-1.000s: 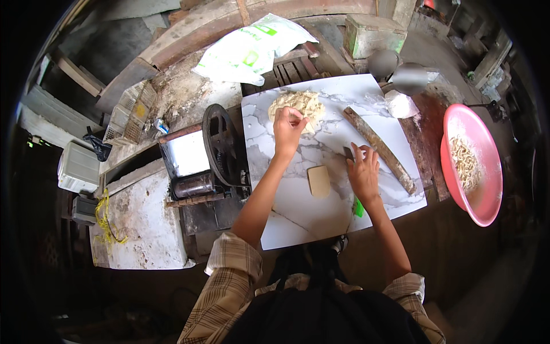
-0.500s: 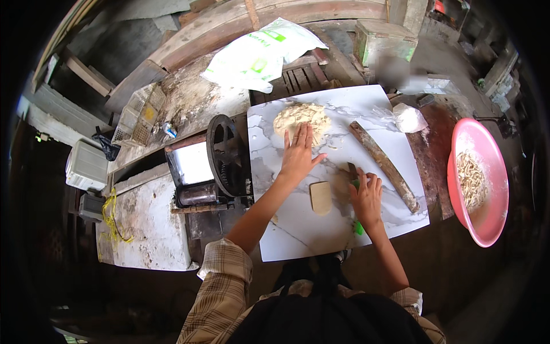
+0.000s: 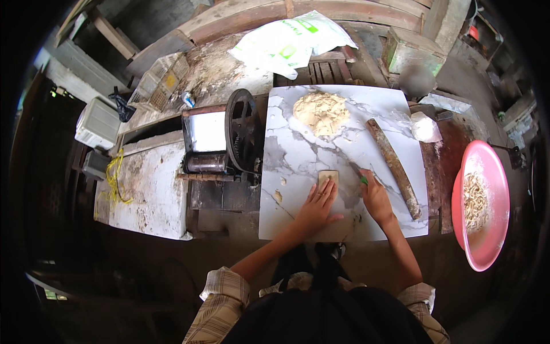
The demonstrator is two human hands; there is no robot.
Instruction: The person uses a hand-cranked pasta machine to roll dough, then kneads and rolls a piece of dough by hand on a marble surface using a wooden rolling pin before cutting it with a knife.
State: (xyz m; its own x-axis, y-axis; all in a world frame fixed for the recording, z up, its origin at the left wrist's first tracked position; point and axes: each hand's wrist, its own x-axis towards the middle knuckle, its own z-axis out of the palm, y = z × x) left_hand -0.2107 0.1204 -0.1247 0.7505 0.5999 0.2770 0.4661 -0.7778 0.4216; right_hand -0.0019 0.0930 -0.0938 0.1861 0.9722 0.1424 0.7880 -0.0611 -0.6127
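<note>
My left hand (image 3: 317, 209) lies flat with fingers stretched over the near part of a tan, flat rectangular piece with rounded corners (image 3: 329, 174); I cannot tell whether it is a scraper or a slab of dough. In my right hand (image 3: 378, 199) is a knife (image 3: 358, 168) with a green handle, its blade pointing away and to the left. Both are on a white marbled board (image 3: 292, 152). At the board's far side sits a rough lump of pale dough (image 3: 322, 113). A long wooden rolling stick (image 3: 395, 169) lies slanted, right of the knife.
Left of the board stands a hand-cranked roller machine (image 3: 209, 140) with a dark wheel. A pink basin (image 3: 498, 215) holding floury strips is at the right. A white plastic bag (image 3: 425, 127) touches the far right corner; a larger white-and-green sack (image 3: 269, 43) lies behind.
My left hand has left the dough lump and come back toward me onto the tan piece. My right hand has closed round the green knife handle and lifted it. The view has shifted.
</note>
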